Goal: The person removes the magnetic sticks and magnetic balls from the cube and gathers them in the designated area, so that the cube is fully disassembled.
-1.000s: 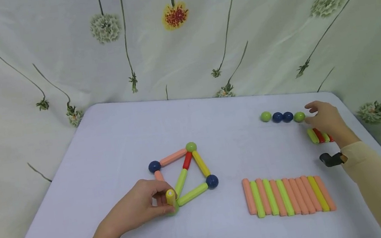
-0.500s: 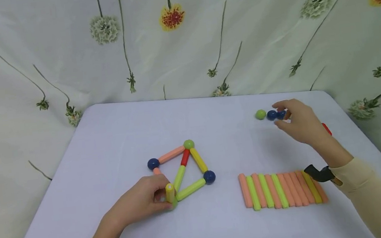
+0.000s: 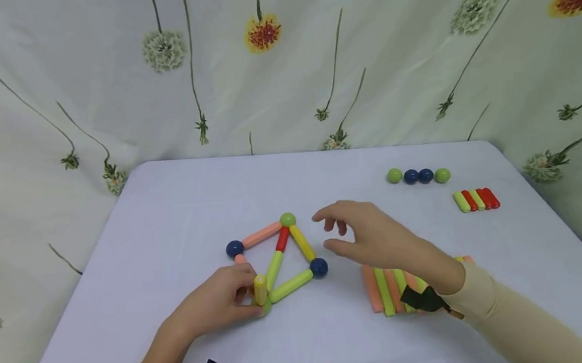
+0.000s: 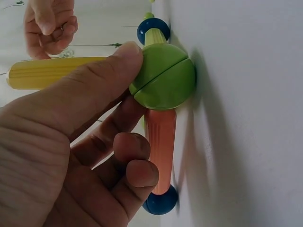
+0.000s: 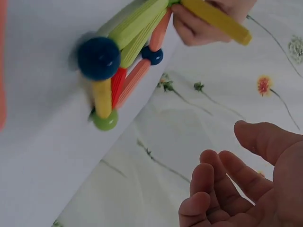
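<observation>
My left hand [image 3: 215, 303] pinches a green ball [image 4: 165, 78] at the near corner of a flat frame of rods and balls. From that ball a yellow rod [image 3: 261, 291] stands up. The frame's other corners are a far green ball [image 3: 287, 219], a left blue ball [image 3: 235, 249] and a right blue ball [image 3: 319, 267]. Between the two green balls run a lime rod [image 3: 275, 266] and a short red rod [image 3: 283, 240] in line. My right hand [image 3: 371, 235] hovers beside the right blue ball, fingers loosely bent, with nothing in it.
Under my right forearm lies a row of several long rods [image 3: 386, 294], partly hidden. A line of green and blue balls [image 3: 411, 177] sits at the far right. Several short lime and red rods [image 3: 475, 200] lie just nearer. A flowered cloth [image 3: 258, 88] hangs behind the table.
My right hand has come left and nearer, from past the loose balls to beside the frame, passing over the balls and leaving them in place. The left hand keeps its pinch.
</observation>
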`<action>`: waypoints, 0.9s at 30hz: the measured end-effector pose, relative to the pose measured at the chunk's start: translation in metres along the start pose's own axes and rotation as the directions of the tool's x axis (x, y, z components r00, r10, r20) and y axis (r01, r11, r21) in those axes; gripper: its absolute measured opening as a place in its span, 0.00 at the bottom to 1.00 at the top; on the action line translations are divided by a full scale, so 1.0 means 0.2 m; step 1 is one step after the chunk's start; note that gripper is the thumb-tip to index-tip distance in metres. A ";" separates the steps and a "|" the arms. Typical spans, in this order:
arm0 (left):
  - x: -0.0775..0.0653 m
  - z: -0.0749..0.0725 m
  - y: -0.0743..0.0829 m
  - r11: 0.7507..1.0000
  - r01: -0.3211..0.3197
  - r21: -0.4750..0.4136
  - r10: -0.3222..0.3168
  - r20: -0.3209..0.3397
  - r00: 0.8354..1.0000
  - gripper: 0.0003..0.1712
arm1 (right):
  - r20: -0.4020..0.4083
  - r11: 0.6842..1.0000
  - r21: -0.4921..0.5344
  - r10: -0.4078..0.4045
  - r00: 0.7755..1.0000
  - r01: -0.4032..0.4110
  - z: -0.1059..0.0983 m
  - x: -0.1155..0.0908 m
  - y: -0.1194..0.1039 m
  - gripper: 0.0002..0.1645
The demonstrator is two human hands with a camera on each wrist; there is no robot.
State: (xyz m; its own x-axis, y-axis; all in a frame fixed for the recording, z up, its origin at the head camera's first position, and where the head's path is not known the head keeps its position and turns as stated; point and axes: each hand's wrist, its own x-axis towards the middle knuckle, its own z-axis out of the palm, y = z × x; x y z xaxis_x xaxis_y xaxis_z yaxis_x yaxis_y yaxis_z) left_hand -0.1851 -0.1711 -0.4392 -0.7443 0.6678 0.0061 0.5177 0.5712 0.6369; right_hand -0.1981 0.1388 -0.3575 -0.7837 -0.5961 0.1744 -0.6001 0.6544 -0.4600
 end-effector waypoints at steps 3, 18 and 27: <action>0.00 0.00 -0.01 1.000 -0.008 0.005 0.008 -0.002 1.000 0.12 | 0.068 0.993 0.088 -0.085 0.994 0.079 0.08 0.04 -0.07 0.24; -0.01 0.02 -0.02 0.997 -0.069 -0.046 0.067 -0.039 0.997 0.13 | 0.281 0.978 -0.067 -0.173 0.944 0.200 0.34 0.18 -0.38 0.07; 0.00 0.00 -0.01 0.998 -0.065 0.013 0.065 -0.027 0.998 0.11 | 0.219 0.976 0.162 -0.182 0.959 0.148 0.32 0.12 -0.31 0.07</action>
State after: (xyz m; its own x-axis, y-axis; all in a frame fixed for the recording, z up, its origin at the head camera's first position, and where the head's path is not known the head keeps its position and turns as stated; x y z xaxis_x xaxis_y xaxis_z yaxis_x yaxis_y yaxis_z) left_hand -0.1868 -0.1731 -0.4405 -0.7199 0.6907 0.0682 0.5703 0.5327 0.6253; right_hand -0.1704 0.0543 -0.3799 -0.6068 -0.7925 0.0605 -0.6758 0.4743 -0.5642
